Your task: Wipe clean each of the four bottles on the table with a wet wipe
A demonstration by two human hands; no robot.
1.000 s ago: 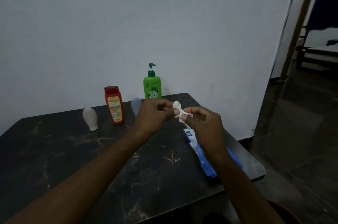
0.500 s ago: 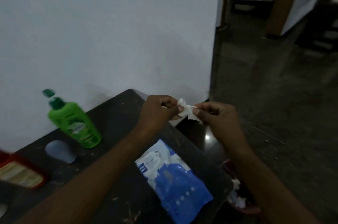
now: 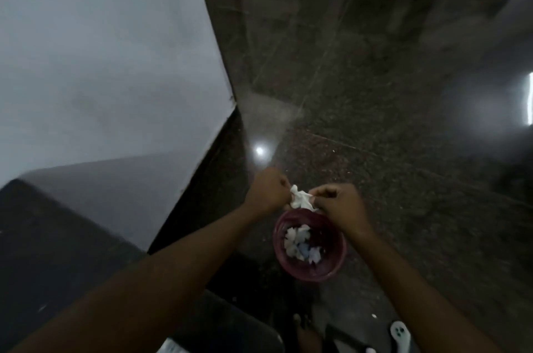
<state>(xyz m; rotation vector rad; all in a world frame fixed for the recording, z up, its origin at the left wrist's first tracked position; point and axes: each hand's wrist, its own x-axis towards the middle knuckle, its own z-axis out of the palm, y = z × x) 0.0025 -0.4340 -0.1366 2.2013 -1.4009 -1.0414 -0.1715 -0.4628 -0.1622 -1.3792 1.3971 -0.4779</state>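
Past the table's (image 3: 43, 237) right edge, in the head view, both hands meet above a maroon bin (image 3: 317, 276) standing on the dark floor (image 3: 375, 121). The left hand (image 3: 266, 192) and right hand (image 3: 339, 202) each pinch the crumpled white wet wipe (image 3: 300, 199) with curled fingers, just over the bin's far rim. White scraps (image 3: 297, 240) lie inside.

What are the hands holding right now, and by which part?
A crumpled white wipe, pinched at both ends: the left hand grips its left end and the right hand its right end, just above a bin.
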